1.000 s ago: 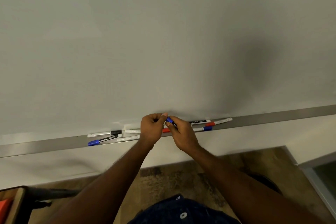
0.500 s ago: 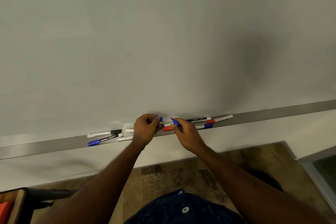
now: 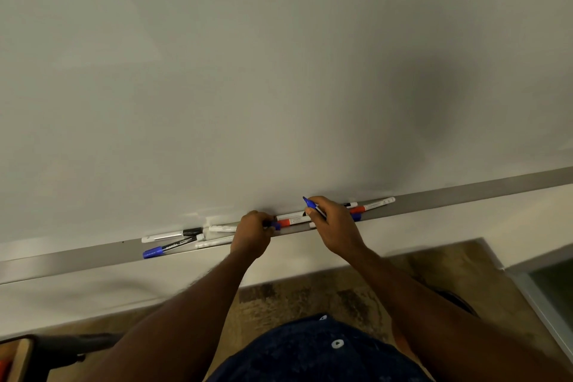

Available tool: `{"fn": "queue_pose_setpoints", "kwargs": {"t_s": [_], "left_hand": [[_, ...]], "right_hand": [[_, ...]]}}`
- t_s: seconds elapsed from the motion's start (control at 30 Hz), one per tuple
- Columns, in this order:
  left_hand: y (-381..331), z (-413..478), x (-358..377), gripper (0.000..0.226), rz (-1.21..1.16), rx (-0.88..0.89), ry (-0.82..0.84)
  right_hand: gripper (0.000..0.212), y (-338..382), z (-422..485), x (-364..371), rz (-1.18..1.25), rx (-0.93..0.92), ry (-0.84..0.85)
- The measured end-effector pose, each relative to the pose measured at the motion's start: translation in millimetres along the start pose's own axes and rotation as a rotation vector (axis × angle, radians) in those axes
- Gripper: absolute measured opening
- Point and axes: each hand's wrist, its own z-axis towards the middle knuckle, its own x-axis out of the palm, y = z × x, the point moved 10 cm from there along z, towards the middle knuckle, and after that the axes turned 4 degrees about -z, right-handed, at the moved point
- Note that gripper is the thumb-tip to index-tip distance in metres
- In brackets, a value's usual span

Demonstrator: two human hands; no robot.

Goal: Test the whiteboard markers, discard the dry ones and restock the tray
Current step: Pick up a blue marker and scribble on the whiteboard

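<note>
One wide-angle view looks out from the person's head. It faces forward and tilts down, near enough to the wall for both hands to reach it. The whiteboard [image 3: 217,71] fills the upper two thirds of the frame. Its tray [image 3: 465,195] crosses as a slanted band, rising from the left edge to the right edge. The left hand [image 3: 251,234] and right hand [image 3: 333,226] sit just below centre. The shirt [image 3: 310,350] and floor [image 3: 310,295] lie along the bottom.

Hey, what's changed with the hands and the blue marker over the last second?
The hands, joined on the blue marker a second ago, pulled apart: the left hand drew the blue cap off leftward and holds it by the tray; the right hand grips the uncapped marker, tip up toward the whiteboard. The other markers on the tray stayed put.
</note>
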Motion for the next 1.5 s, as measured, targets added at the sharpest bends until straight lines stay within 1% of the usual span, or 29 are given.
{"fn": "queue_pose_setpoints", "kwargs": {"t_s": [0.17,0.27,0.4,0.53,0.6,0.7,0.8,0.87,0.93,1.03,1.1,1.23,1.3,1.4,1.5], "left_hand": [[-0.3,5.3,11.1,0.017,0.092,0.019,0.048],[-0.9,4.6,13.5,0.019,0.149,0.010,0.054],[-6.6,1.7,14.3,0.023,0.195,0.041,0.073],[-17.6,-4.8,-1.5,0.023,0.203,0.087,0.034],[-29.8,-13.0,-18.3,0.021,0.213,0.150,-0.011],[-59.8,-33.2,-58.4,0.035,0.219,0.340,-0.177],[-100.3,-60.0,-102.1,0.039,0.237,0.591,-0.370],[-127.1,-76.0,-134.1,0.037,0.246,0.746,-0.506],[-148.1,-85.2,-164.6,0.038,0.269,0.838,-0.623],[-176.0,-89.8,-203.7,0.041,0.337,0.892,-0.741],[-194.7,-93.6,-227.3,0.045,0.387,0.914,-0.805],[-227.3,-103.4,-276.6,0.054,0.459,0.931,-0.950],[-246.1,-106.8,-303.8,0.057,0.462,0.939,-1.022],[-280.5,-109.4,-346.3,0.057,0.489,0.971,-1.129],[-312.5,-111.6,-382.2,0.056,0.521,0.994,-1.222]], "right_hand": [[0.028,-5.0,3.8,-0.8,0.011,0.018,-0.010],[0.025,-2.3,3.6,-1.7,0.029,0.003,-0.016],[0.024,0.4,3.0,-2.5,0.058,0.002,-0.022],[0.020,2.6,1.1,-8.4,0.076,-0.021,-0.035],[0.018,5.4,-0.5,-13.0,0.088,-0.041,-0.068],[0.013,16.3,-0.3,-21.7,0.095,-0.093,-0.138],[0.009,36.9,2.2,-35.7,0.126,-0.160,-0.226],[0.013,60.6,4.0,-48.4,0.184,-0.226,-0.276],[0.020,87.8,6.9,-63.8,0.243,-0.299,-0.314],[0.025,128.2,11.3,-94.6,0.290,-0.415,-0.394],[0.027,152.4,14.9,-115.7,0.320,-0.457,-0.448],[0.028,205.4,24.5,-146.5,0.365,-0.555,-0.476],[0.028,237.7,30.3,-169.1,0.318,-0.639,-0.513],[0.023,288.7,38.9,-211.0,0.226,-0.746,-0.607],[0.027,333.3,38.4,-248.0,0.128,-0.850,-0.712]]}}
